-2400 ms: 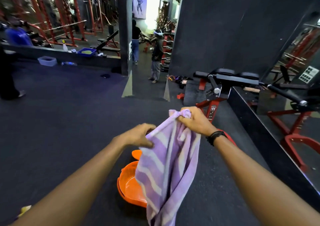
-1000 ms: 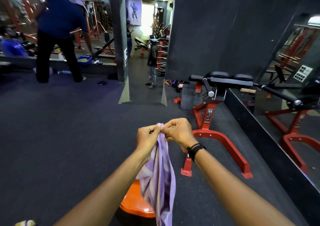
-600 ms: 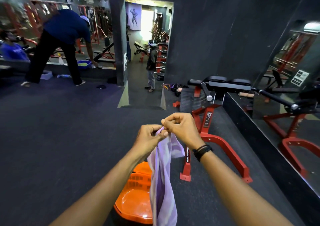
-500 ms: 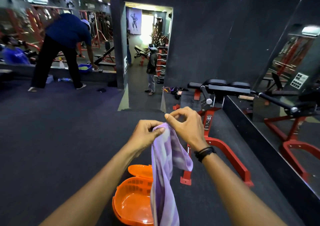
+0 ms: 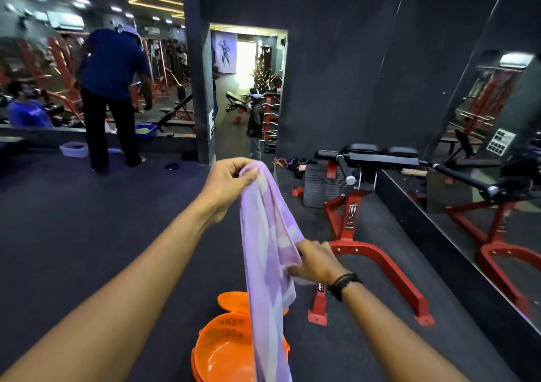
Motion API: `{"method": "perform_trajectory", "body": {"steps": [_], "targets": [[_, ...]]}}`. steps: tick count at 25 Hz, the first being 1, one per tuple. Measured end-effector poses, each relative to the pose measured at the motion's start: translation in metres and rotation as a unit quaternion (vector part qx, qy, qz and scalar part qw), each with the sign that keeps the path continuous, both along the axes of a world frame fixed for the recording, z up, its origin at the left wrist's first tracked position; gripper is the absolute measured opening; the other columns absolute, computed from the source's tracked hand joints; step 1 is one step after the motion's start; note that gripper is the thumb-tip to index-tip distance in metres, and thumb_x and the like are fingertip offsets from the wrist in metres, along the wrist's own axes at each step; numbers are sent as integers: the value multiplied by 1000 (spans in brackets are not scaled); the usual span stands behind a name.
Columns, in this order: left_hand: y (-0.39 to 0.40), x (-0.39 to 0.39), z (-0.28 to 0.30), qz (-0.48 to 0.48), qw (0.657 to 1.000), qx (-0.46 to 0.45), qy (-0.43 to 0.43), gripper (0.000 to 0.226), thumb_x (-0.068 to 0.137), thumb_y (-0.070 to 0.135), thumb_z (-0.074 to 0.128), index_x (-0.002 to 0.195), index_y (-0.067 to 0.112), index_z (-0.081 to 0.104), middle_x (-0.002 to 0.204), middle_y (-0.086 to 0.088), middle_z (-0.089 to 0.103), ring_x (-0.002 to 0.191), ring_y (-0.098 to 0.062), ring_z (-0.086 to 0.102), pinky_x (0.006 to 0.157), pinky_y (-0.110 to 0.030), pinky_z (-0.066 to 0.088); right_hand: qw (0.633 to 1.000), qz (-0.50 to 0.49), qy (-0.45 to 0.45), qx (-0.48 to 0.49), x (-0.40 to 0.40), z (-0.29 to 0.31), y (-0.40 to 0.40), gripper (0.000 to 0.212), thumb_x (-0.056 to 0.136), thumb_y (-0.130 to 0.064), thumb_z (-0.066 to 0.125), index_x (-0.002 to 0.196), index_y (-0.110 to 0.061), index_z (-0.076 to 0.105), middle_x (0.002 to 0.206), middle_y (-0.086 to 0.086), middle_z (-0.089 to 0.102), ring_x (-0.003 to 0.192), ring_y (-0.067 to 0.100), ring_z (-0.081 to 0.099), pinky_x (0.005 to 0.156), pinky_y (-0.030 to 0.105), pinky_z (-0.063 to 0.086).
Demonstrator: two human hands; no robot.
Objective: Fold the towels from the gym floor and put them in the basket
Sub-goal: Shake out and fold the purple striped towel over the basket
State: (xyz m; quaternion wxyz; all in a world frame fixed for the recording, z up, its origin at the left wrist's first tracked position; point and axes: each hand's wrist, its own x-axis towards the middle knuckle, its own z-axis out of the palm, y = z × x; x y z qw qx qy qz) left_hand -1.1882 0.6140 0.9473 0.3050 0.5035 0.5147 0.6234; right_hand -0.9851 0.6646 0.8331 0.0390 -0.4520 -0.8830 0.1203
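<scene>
A purple and white striped towel (image 5: 268,253) hangs lengthwise in front of me, folded into a narrow strip. My left hand (image 5: 227,181) pinches its top end, held up high. My right hand (image 5: 314,261) grips the towel's right edge about halfway down. Below the towel an orange plastic basket (image 5: 218,352) stands on the dark floor, its hinged lid (image 5: 232,301) lying open behind it. The towel's lower end hides part of the basket.
A red and black gym bench (image 5: 355,206) stands to the right, its foot close to the basket. A mirror wall (image 5: 483,176) runs along the right. A person in a blue shirt (image 5: 112,94) stands at far left, another person (image 5: 254,124) in the doorway.
My right hand let go of the towel's top and slid down to grip it halfway. My left hand rose with the top end. The person in blue straightened up.
</scene>
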Motion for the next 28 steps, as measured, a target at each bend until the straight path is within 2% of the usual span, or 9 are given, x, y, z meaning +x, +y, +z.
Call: {"method": "perform_trajectory", "body": {"steps": [3,6,8,11,14,17,20,23,28], "targets": [[6,-27,22,65,997,40,-30,18,91,-2,56,89,12,67,70,9,66,61,4,57,62,-10,48,993,-43,-66,84,18,-8,6,17,80,-30,67,79,-25,51,102,5,64,103,30,53,73,34,21],[17,-69,23,154,987,43,-12,13,91,-1,57,95,6,68,77,4,62,69,-5,54,68,-17,47,925,-58,87,365,37,26,39,23,61,-21,84,77,-26,68,93,0,62,88,22,45,71,30,15],[23,-101,16,223,975,29,-4,17,91,1,58,104,-2,67,76,5,60,72,-8,52,68,-21,44,887,-64,169,426,44,69,59,11,65,-27,77,73,-24,70,110,3,61,102,24,41,73,32,18],[24,-129,5,288,958,12,14,20,90,3,58,108,-2,67,77,7,59,70,-3,49,62,-13,42,921,-40,246,300,49,125,77,19,73,-35,78,77,-16,74,113,3,66,108,21,55,82,29,30],[19,-136,-14,319,948,-5,13,20,90,7,59,107,4,69,87,-4,65,74,-6,53,66,-15,44,926,4,358,116,53,150,78,20,85,-22,70,74,-6,73,72,2,70,64,0,60,64,17,45],[9,-134,-25,349,937,-30,8,17,90,11,60,101,13,72,99,-9,70,84,-14,55,76,-25,44,917,-9,399,14,48,140,71,26,90,-15,64,64,-12,66,56,-5,66,51,0,58,60,25,47],[8,-94,0,214,967,23,133,17,87,6,62,91,20,71,89,-2,70,84,-12,58,78,-28,45,930,36,362,-60,11,99,45,9,81,-28,74,81,-20,69,78,-6,71,69,5,65,68,32,54],[5,-52,37,92,969,63,220,23,86,6,64,84,29,71,83,9,70,83,-8,60,79,-28,47,922,111,362,-85,-33,86,19,55,72,-35,81,121,-30,58,121,-13,61,107,5,60,90,23,51],[-1,-44,54,10,965,63,256,22,84,13,66,82,34,73,82,11,71,84,-5,62,81,-32,49,869,157,468,-45,-65,100,6,38,73,-23,82,102,-12,59,86,-6,64,79,10,60,74,24,49]]}}
